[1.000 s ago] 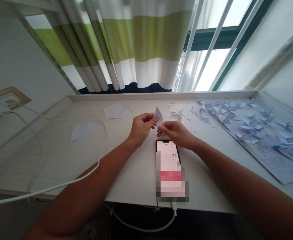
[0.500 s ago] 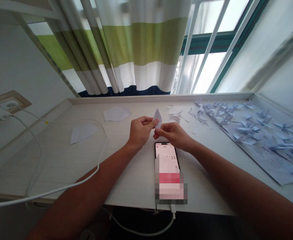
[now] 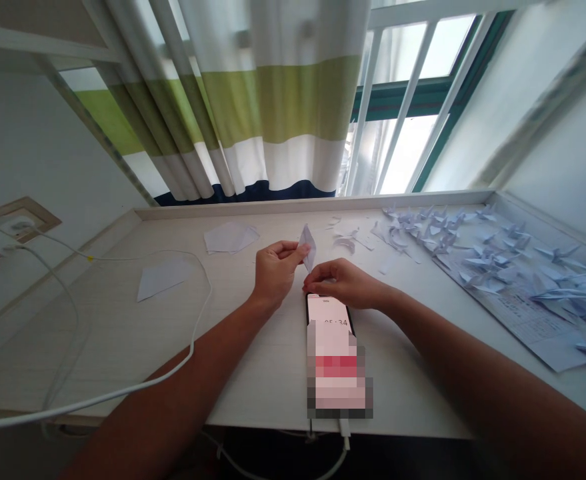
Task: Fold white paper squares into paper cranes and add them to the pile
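Observation:
Above the middle of the white desk (image 3: 123, 327), my left hand (image 3: 274, 272) pinches a small folded piece of pale paper (image 3: 307, 244) by its left side. My right hand (image 3: 343, 283) pinches the same paper at its lower edge, fingers pressed together. The paper stands upright with a pointed top. Right under both hands lies a phone (image 3: 331, 347) with its screen lit, plugged in at its near end.
Several folded paper cranes (image 3: 493, 257) lie on a printed sheet at the right. Paper scraps (image 3: 353, 237) and flat paper squares (image 3: 229, 237) sit behind the hands; another sheet (image 3: 160, 277) lies left. A white cable (image 3: 193, 333) loops across the left. Striped curtains hang behind.
The view has tilted slightly, so the hands and the phone sit lower in the frame. My hands stay together on the folded paper and its tip has leaned a little left.

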The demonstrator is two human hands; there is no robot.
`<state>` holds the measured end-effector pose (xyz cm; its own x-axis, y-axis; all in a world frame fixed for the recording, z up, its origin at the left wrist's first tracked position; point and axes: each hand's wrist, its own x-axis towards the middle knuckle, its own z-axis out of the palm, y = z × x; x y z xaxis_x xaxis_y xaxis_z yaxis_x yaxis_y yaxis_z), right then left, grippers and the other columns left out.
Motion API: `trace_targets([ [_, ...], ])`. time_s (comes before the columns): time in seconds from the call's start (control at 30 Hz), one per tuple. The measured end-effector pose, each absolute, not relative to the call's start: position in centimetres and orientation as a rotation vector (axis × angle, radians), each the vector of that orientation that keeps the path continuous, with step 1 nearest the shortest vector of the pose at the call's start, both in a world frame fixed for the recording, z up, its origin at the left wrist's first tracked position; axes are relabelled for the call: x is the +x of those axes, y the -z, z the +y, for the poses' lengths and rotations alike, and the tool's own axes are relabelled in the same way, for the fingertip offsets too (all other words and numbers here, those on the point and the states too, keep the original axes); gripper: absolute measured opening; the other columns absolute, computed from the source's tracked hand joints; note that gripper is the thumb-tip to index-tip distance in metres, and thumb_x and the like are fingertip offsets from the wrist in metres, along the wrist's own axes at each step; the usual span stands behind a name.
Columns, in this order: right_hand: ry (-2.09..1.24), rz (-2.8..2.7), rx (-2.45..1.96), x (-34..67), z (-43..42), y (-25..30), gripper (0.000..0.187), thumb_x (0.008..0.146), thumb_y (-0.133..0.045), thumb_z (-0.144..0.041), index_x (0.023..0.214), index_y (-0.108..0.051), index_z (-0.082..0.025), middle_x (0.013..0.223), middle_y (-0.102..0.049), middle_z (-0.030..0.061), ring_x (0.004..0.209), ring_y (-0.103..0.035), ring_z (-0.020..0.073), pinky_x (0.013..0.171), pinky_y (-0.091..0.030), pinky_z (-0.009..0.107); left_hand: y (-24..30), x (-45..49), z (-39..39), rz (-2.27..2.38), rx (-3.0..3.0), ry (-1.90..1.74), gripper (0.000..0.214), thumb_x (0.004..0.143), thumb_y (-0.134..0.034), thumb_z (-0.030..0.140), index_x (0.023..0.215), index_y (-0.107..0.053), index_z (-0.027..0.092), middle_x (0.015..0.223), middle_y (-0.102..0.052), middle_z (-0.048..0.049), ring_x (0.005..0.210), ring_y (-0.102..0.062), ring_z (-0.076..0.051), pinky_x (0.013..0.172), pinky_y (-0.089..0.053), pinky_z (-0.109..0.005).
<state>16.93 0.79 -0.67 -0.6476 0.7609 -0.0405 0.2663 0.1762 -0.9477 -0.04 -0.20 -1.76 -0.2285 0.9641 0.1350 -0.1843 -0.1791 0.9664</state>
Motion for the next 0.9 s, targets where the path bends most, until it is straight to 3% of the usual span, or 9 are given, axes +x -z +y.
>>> trace_targets([
  [0.1, -1.278, -1.824, -0.942, 17.5, 1.5, 0.7, 0.009, 0.084, -0.071, -0.022, 0.091, -0.075, -0.018, 0.098, -0.078, 0.0075, 0.093, -0.073, 0.0222, 0.093, -0.057, 0.041, 1.7, -0.3, -0.2, 1.087, 1.061, -1.519, 0.037, 0.064, -0.094, 0.041, 0.082, -0.076, 0.014, 0.078, -0.078, -0.0061, 0.069, -0.071, -0.017, 0.072, -0.058, -0.032],
  [0.23, -1.081, -1.721, -0.794, 18.1, 2.0, 0.9, 0.031, 0.09, -0.07, -0.028, 0.12, -0.067, -0.023, 0.11, -0.075, 0.0083, 0.099, -0.074, 0.0242, 0.094, -0.06, 0.047, 1.3, -0.6, -0.4, 1.012, 1.133, -1.396, 0.036, 0.069, -0.091, 0.043, 0.087, -0.076, 0.015, 0.079, -0.077, -0.005, 0.072, -0.072, -0.018, 0.074, -0.057, -0.033],
  [0.37, -0.481, -1.999, -0.771, 18.9, 2.2, 1.1, 0.037, 0.097, -0.064, -0.026, 0.133, -0.065, -0.03, 0.13, -0.069, 0.0096, 0.121, -0.065, 0.0277, 0.104, -0.054, 0.052, 1.5, -1.0, -0.2, 1.034, 1.231, -1.276, 0.034, 0.073, -0.088, 0.045, 0.087, -0.078, 0.015, 0.081, -0.077, -0.0051, 0.074, -0.069, -0.017, 0.078, -0.055, -0.033],
  [0.47, -0.232, -2.245, -0.733, 19.5, 2.8, 1.5, 0.026, 0.102, -0.058, -0.026, 0.122, -0.074, -0.031, 0.138, -0.068, 0.0081, 0.131, -0.06, 0.0301, 0.109, -0.048, 0.055, 2.4, -1.6, 0.6, 1.023, 1.267, -1.231, 0.039, 0.071, -0.089, 0.044, 0.093, -0.077, 0.015, 0.087, -0.078, -0.0061, 0.083, -0.071, -0.019, 0.085, -0.053, -0.033],
  [0.53, -0.188, -2.343, -0.744, 19.8, 3.3, 1.9, 0.026, 0.104, -0.056, -0.026, 0.121, -0.075, -0.031, 0.138, -0.07, 0.0069, 0.133, -0.06, 0.0295, 0.109, -0.047, 0.055, 3.1, -2.1, 1.1, 1.056, 1.304, -1.173, 0.044, 0.072, -0.089, 0.044, 0.103, -0.074, 0.016, 0.078, -0.076, -0.0033, 0.08, -0.071, -0.019, 0.082, -0.052, -0.032],
  [0.67, -0.207, -2.446, -0.794, 20.2, 4.1, 2.8, 0.026, 0.105, -0.056, -0.028, 0.118, -0.078, -0.029, 0.133, -0.074, 0.0055, 0.133, -0.06, 0.0287, 0.11, -0.045, 0.053, 4.2, -2.6, 1.6, 1.204, 1.545, -1.071, 0.032, 0.08, -0.081, 0.039, 0.101, -0.071, 0.017, 0.078, -0.074, -0.0035, 0.075, -0.069, -0.019, 0.076, -0.051, -0.033],
  [0.77, -0.232, -2.5, -0.809, 20.2, 4.5, 3.3, 0.023, 0.103, -0.059, -0.025, 0.109, -0.081, -0.028, 0.124, -0.078, 0.0049, 0.128, -0.063, 0.0289, 0.11, -0.044, 0.053, 4.4, -2.6, 1.5, 1.39, 1.884, -1.008, 0.016, 0.082, -0.078, 0.029, 0.096, -0.076, 0.021, 0.093, -0.075, -0.0067, 0.097, -0.066, -0.026, 0.094, -0.05, -0.042],
  [0.9, -0.227, -2.533, -0.807, 19.9, 4.5, 3.5, 0.022, 0.101, -0.06, -0.021, 0.104, -0.081, -0.024, 0.121, -0.078, 0.0079, 0.121, -0.064, 0.0298, 0.107, -0.045, 0.052, 4.2, -2.6, 1.5, 1.454, 2.199, -0.989, 0.017, 0.083, -0.078, 0.023, 0.1, -0.078, 0.023, 0.108, -0.074, -0.0076, 0.114, -0.057, -0.029, 0.106, -0.044, -0.047],
])
